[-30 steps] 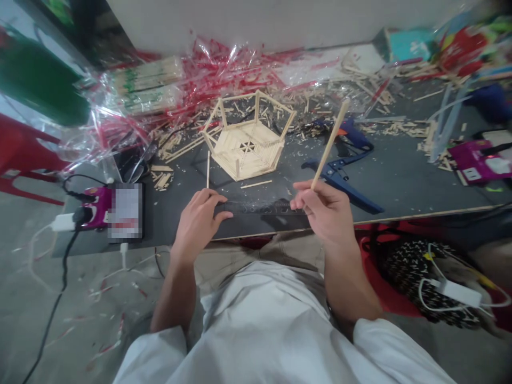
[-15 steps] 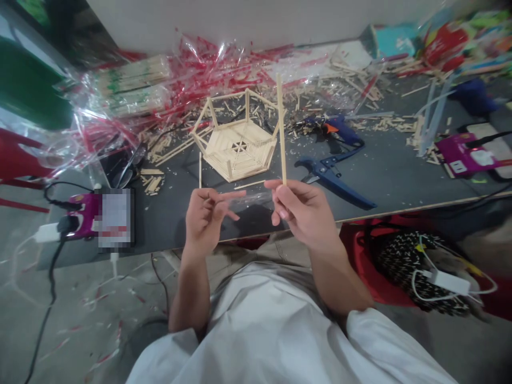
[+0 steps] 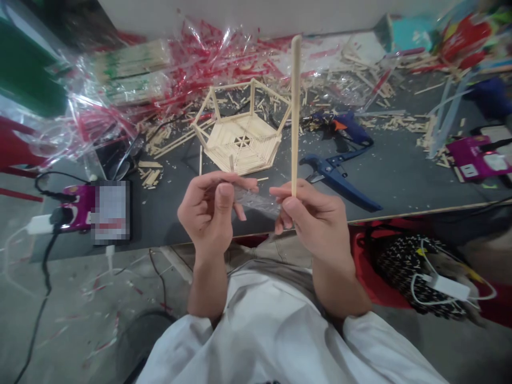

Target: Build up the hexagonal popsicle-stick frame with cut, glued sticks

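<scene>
Pinching a wooden stick (image 3: pixel 295 106) near its lower end, the right hand (image 3: pixel 320 216) holds it upright between thumb and fingers, above the table's (image 3: pixel 408 184) near edge. A clear plastic strip (image 3: pixel 258 201) spans the gap to the left hand (image 3: pixel 208 213), whose fingers are half curled with the thumb raised; whether they grip the strip, I cannot tell. Just beyond the hands sits a six-sided stick basket (image 3: pixel 224 136), with a blue cutter (image 3: pixel 344 184) and a blue glue gun (image 3: pixel 352 129) to its right. Farther left, a phone (image 3: pixel 111 212) lies against a purple power strip (image 3: pixel 80 208). Crumpled plastic wrappers (image 3: pixel 224 53) and stick scraps lie behind the basket.
</scene>
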Motion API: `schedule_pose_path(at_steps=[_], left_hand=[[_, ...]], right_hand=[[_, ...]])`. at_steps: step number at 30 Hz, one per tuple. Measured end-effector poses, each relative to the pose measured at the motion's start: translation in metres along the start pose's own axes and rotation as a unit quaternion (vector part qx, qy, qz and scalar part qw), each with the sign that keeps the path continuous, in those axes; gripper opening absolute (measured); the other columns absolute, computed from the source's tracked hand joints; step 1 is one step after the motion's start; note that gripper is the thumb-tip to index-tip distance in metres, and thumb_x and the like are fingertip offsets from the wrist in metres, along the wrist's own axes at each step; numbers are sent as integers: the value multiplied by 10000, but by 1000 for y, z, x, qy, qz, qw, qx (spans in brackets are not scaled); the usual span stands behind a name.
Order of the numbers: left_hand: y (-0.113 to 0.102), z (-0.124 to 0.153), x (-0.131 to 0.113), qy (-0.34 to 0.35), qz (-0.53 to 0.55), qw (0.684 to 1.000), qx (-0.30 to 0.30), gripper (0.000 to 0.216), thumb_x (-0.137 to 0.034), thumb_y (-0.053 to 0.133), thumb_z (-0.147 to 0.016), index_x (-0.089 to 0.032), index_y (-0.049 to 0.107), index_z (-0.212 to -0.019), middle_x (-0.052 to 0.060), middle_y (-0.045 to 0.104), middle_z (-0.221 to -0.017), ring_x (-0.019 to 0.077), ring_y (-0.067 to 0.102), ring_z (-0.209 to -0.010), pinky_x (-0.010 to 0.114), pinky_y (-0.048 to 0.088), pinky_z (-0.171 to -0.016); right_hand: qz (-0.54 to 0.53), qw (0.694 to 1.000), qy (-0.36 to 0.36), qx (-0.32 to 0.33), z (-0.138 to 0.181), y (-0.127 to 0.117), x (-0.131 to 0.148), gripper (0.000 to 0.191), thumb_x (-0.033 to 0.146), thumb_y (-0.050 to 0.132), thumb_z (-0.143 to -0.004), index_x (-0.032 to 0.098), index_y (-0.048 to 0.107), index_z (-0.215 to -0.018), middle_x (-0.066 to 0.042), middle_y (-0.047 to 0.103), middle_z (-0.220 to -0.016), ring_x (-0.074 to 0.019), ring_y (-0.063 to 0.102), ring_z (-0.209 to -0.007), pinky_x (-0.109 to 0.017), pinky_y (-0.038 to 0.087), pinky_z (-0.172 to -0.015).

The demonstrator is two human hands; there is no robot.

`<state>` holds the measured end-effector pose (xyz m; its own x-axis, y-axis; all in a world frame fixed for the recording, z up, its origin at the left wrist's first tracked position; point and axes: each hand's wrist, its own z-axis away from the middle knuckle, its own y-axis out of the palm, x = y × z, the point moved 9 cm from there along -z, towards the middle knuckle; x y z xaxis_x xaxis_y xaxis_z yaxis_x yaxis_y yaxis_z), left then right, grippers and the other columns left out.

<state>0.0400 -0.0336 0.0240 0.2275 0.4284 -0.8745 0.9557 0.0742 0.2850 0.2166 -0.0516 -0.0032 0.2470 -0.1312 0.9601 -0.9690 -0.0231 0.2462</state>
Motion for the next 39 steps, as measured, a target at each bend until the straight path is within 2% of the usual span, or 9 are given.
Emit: schedule_pose_path(at_steps=[4, 9, 14, 17, 20, 25, 30, 33, 39], left_hand=[[1, 6, -9, 13, -25, 1000, 1, 102, -330, 634, -1038, -282, 724, -1031, -19, 809, -913, 123, 775, -749, 173, 482, -432], [0, 11, -12, 10, -88, 996, -23, 114, -430, 653, -1012, -320, 683, -1010, -26, 788, -871, 169, 767, -702, 235, 442, -404], [-2, 14, -13, 19, -133, 990, -42, 189, -489, 632, -1015, -306, 667, -986, -22, 779, -842, 161, 751, -665, 248, 428, -394], [-1, 15, -8, 4, -135, 991, -24, 218, -522, 608, -1020, -308, 649, -1027, -17, 784, -882, 168, 761, -704, 260, 466, -447], [0, 16, -7, -2, -105, 994, -12, 182, -486, 624, -1021, -308, 654, -1043, -15, 789, -908, 170, 769, -731, 257, 469, -459], [2, 14, -14, 27, -109, 993, -23, 97, -390, 645, -1028, -302, 684, -1020, -29, 789, -881, 129, 741, -656, 237, 451, -430], [7, 14, -18, 46, -154, 987, -2, 87, -387, 691, -999, -310, 663, -1029, -17, 782, -897, 157, 760, -703, 311, 595, -543], [12, 14, -20, 52, -156, 986, 27, 172, -356, 759, -953, -321, 647, -1078, -17, 780, -919, 158, 770, -752, 325, 637, -613], [18, 16, -17, 12, -136, 989, 54, 445, -243, 906, -799, -295, 625, -1140, -32, 778, -998, 138, 771, -821, 242, 590, -576]], right_hand=[[-20, 1000, -6, 12, 2, 5, -1, 145, 336, 780, -919, 347, 845, -1048, 5, 669, -913, -37, 579, -552, -198, 603, -506], [-6, 1000, 7, 10, 5, 6, 0, 149, 367, 776, -918, 358, 845, -1050, -1, 678, -911, -50, 579, -540, -216, 599, -490], [-2, 1000, 6, 24, 5, 8, 3, 161, 330, 760, -934, 379, 839, -1066, 1, 681, -934, -47, 595, -544, -214, 594, -493], [10, 1000, 6, 21, 5, 8, 1, 157, 334, 773, -922, 370, 842, -1058, -2, 686, -931, -52, 598, -544, -216, 590, -489], [27, 999, 12, 17, 6, 7, -1, 157, 352, 774, -919, 348, 844, -1060, -12, 691, -951, -54, 597, -544, -225, 591, -492], [34, 999, 11, 14, 6, 7, 0, 156, 379, 769, -921, 341, 846, -1052, -11, 700, -942, -57, 602, -540, -227, 594, -492], [41, 999, 5, 11, 4, 6, 3, 141, 362, 770, -922, 340, 849, -1037, -6, 713, -939, -61, 634, -531, -223, 592, -491], [38, 999, 0, 16, 4, 8, 5, 143, 328, 768, -924, 352, 846, -1042, -5, 719, -972, -71, 659, -551, -232, 603, -509], [92, 996, -15, -16, 3, 4, 7, 120, 380, 788, -901, 317, 855, -979, -31, 727, -942, -112, 655, -618, -267, 612, -528]])
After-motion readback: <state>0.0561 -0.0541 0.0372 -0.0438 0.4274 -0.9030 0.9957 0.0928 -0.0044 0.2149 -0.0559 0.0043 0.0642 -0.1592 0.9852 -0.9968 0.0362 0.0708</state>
